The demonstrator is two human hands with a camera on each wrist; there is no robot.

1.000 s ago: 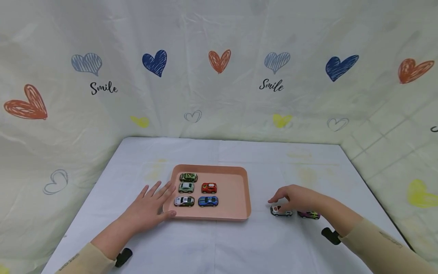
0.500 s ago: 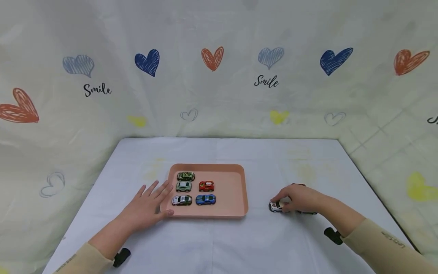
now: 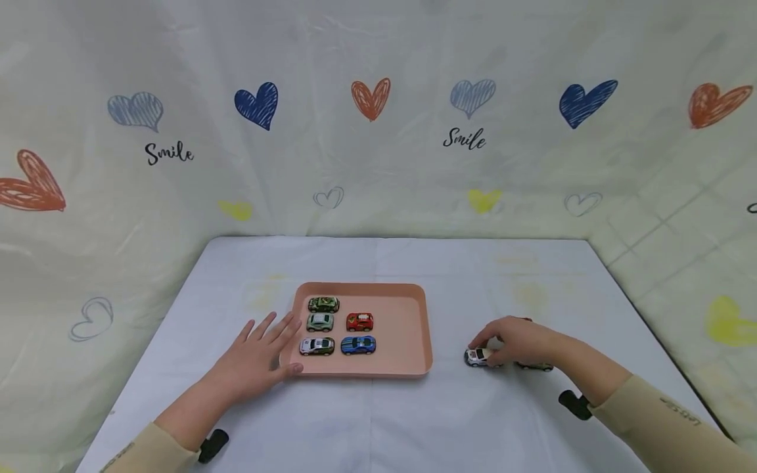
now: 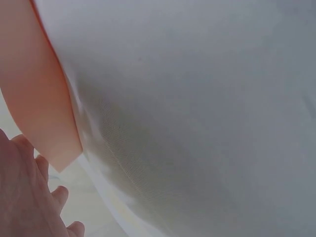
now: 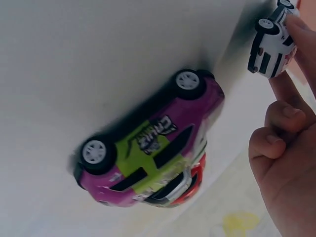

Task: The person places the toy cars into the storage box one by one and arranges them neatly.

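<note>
My right hand (image 3: 523, 341) pinches a white toy car (image 3: 476, 357) between thumb and finger, to the right of the pink tray (image 3: 405, 328). The right wrist view shows this white toy car (image 5: 269, 52) from behind, the other fingers curled beside it. Close by stands a purple and green toy car (image 5: 153, 143), with a red one (image 5: 196, 180) partly hidden behind it. My left hand (image 3: 251, 361) is spread at the tray's left side, thumb at the near corner. In the left wrist view, its fingers (image 4: 60, 197) lie along the tray wall (image 4: 39, 98).
Inside the tray, on its left half, stand several toy cars: a green camouflage one (image 3: 323, 304), a pale green one (image 3: 320, 322), a silver one (image 3: 316, 346), a red one (image 3: 359, 322) and a blue one (image 3: 358, 345). White cloth (image 3: 378, 427) covers the table.
My right hand's fingers have come down and closed on the white toy car, which was under the hand before. The left hand stays at the tray. The head view has shifted slightly.
</note>
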